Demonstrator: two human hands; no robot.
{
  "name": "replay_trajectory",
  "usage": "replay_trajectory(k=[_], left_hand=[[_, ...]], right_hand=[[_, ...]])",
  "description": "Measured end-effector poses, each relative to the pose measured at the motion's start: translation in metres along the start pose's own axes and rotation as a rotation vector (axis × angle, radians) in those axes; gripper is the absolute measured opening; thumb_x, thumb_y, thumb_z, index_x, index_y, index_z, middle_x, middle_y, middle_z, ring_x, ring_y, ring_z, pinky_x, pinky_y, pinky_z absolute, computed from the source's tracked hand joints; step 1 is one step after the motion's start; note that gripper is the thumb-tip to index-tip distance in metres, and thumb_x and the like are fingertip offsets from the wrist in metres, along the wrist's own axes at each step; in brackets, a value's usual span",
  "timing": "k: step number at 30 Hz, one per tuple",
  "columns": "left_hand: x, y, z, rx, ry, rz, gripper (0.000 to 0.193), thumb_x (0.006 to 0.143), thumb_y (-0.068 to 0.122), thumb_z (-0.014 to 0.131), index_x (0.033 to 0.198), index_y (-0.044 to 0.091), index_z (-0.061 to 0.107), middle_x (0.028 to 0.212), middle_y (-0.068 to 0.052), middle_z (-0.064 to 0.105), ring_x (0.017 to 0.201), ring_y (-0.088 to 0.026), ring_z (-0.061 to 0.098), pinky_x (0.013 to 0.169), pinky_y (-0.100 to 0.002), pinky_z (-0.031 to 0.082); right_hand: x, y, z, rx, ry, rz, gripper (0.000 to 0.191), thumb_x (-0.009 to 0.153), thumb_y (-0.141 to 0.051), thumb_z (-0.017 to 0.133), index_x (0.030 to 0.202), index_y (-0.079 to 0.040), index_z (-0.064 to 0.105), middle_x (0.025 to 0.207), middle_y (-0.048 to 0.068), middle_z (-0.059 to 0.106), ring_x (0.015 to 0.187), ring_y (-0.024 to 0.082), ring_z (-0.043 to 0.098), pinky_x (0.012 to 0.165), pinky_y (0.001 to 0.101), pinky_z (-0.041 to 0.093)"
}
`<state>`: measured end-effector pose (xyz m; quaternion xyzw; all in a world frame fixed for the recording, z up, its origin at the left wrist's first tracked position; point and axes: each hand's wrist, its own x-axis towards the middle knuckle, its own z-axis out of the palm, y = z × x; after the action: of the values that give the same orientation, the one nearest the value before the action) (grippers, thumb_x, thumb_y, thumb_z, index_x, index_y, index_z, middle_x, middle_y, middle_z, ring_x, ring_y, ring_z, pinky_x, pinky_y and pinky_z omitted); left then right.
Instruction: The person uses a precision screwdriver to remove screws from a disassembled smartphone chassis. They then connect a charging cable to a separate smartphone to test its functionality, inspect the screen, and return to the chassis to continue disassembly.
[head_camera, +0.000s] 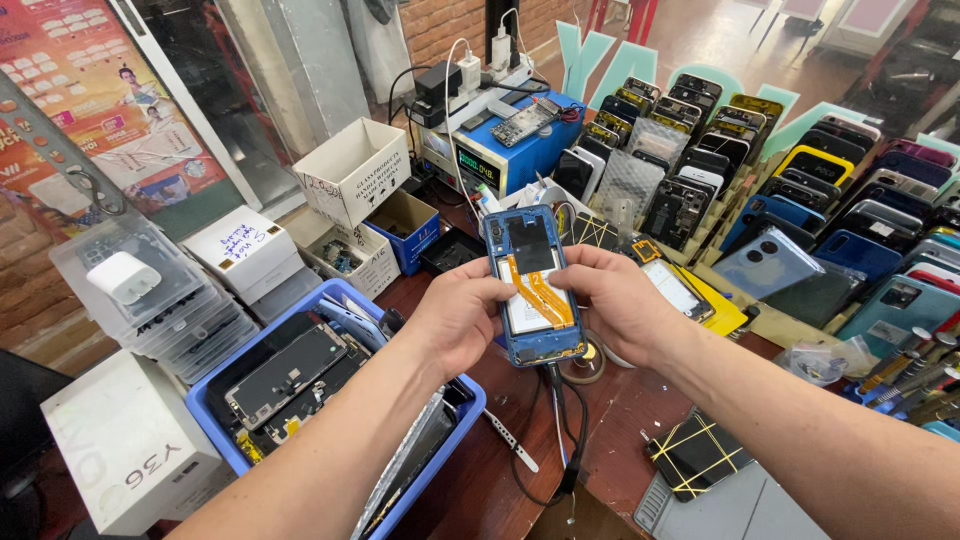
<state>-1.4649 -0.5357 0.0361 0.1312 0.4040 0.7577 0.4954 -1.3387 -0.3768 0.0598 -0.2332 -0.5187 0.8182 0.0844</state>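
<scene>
Blue-framed phone (535, 285) with its back cover off is what I've got up in front of me, held between both hands over the wooden surface (500, 470) so the open side faces me and I can see the orange flex ribbon and the pale battery. My left hand (462, 318) has it by the left edge at 9 o'clock, fingers (497, 293) curled shut around the frame; my right hand (617, 300) pinches the right edge at 3 o'clock, thumb closed over the rim. A black cable (570, 440) hangs from the phone's bottom end at 6 o'clock, so I can't swing it far. At 8 o'clock sits a blue tray (215, 425) of spare screens, pretty close to my left forearm. At 12 o'clock is a blue power supply box (510, 150), and from 1 to 3 o'clock rows of phone cases (800, 200) crowd the rack. A small phone wrapped in yellow bands (695, 455) lies at 5 o'clock.
</scene>
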Motion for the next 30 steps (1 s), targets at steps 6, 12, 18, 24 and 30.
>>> replay_trajectory(k=[6,12,18,24,30], left_hand=[[0.002,-0.003,-0.002,0.006,0.031,-0.011,0.027,0.087,-0.007,0.058,0.111,0.0,0.068,0.107,-0.012,0.073,0.096,-0.022,0.071,0.091,-0.042,0.06],[0.003,-0.007,0.003,0.03,0.018,-0.014,0.028,0.087,-0.007,0.057,0.113,-0.001,0.068,0.107,-0.012,0.074,0.095,-0.021,0.072,0.088,-0.042,0.061],[0.006,-0.009,0.005,0.028,0.011,-0.021,0.026,0.089,-0.006,0.056,0.112,-0.002,0.067,0.107,-0.012,0.073,0.094,-0.023,0.073,0.088,-0.042,0.061],[0.006,-0.009,0.006,0.037,0.041,-0.05,0.026,0.09,-0.005,0.055,0.113,0.0,0.067,0.108,-0.013,0.073,0.095,-0.024,0.072,0.088,-0.042,0.062],[0.015,-0.014,-0.003,-0.009,0.071,-0.035,0.027,0.09,-0.006,0.055,0.114,-0.002,0.066,0.109,-0.013,0.072,0.098,-0.025,0.071,0.091,-0.044,0.061]], right_hand=[[0.003,0.002,-0.003,-0.03,0.0,0.035,0.027,0.086,0.004,0.059,0.112,-0.001,0.066,0.103,0.012,0.072,0.087,0.02,0.073,0.079,0.0389,0.064],[0.009,0.006,-0.006,0.008,0.059,0.035,0.011,0.09,-0.006,0.063,0.1,-0.003,0.064,0.095,0.011,0.071,0.081,0.02,0.073,0.074,0.0396,0.064],[0.012,0.008,-0.004,-0.003,0.053,0.028,0.025,0.097,-0.027,0.066,0.1,-0.003,0.066,0.091,0.011,0.075,0.076,0.018,0.073,0.069,0.0359,0.062],[0.011,0.006,-0.002,-0.035,0.062,0.033,0.03,0.098,-0.031,0.063,0.102,-0.001,0.068,0.095,0.012,0.076,0.078,0.019,0.074,0.07,0.0351,0.062],[0.012,0.004,-0.002,0.007,0.058,0.064,0.029,0.097,-0.03,0.063,0.103,-0.002,0.065,0.093,0.011,0.075,0.078,0.019,0.075,0.07,0.0356,0.064]])
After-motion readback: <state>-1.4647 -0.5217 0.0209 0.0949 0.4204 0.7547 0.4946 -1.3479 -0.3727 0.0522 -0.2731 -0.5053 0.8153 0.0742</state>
